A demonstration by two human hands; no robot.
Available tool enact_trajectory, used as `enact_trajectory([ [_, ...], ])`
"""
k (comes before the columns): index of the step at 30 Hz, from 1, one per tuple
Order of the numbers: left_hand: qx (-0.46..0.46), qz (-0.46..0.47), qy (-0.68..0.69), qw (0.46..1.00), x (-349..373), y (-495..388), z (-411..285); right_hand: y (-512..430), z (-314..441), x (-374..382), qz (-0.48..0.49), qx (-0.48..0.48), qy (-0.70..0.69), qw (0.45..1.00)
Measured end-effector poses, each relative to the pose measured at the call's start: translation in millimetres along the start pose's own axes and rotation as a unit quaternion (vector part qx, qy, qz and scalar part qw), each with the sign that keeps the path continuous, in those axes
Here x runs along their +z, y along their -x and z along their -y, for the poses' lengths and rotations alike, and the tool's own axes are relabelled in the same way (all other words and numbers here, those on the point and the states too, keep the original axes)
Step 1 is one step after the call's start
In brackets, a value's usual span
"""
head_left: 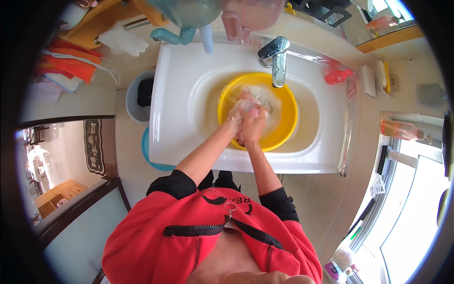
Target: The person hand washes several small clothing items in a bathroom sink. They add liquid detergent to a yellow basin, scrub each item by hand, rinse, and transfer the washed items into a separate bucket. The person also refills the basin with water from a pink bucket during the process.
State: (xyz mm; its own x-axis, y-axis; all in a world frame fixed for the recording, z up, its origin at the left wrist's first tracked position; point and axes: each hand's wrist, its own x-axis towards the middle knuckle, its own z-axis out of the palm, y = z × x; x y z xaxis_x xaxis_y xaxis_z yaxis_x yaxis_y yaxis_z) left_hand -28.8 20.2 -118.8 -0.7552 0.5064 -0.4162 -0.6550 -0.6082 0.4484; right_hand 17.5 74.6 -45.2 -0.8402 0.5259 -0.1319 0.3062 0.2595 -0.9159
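Note:
A round yellow plastic basin (285, 126) stands in the white sink (177, 117), under the chrome faucet (279, 67). Cloudy, sudsy water (276, 115) fills part of it. Both of my hands are inside the basin, close together and wet with foam. My left hand (234, 117) and my right hand (254, 125) grip a soapy pinkish cloth (244, 103) bunched between them. Part of the cloth hangs below my hands against the basin's near side. Foam and fingers hide much of its shape.
Teal (184, 14) and pink (253, 16) plastic dippers hang above the sink's back edge. A red bottle (335, 77) lies at the right rim. Left of the sink are a grey bucket (133, 103) and a turquoise basin (150, 156). White gloves (122, 39) hang on the wall.

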Motion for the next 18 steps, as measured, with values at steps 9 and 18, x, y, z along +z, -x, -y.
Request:
enact_trajectory([
  [9,0.047,-0.211,-0.119,0.969,37,34,-28,-97,-47,-16,-0.018,-0.029,0.067,0.997],
  [18,-0.18,-0.159,-0.045,0.97,30,24,-11,-58,-88,25,0.165,0.166,0.123,0.964],
])
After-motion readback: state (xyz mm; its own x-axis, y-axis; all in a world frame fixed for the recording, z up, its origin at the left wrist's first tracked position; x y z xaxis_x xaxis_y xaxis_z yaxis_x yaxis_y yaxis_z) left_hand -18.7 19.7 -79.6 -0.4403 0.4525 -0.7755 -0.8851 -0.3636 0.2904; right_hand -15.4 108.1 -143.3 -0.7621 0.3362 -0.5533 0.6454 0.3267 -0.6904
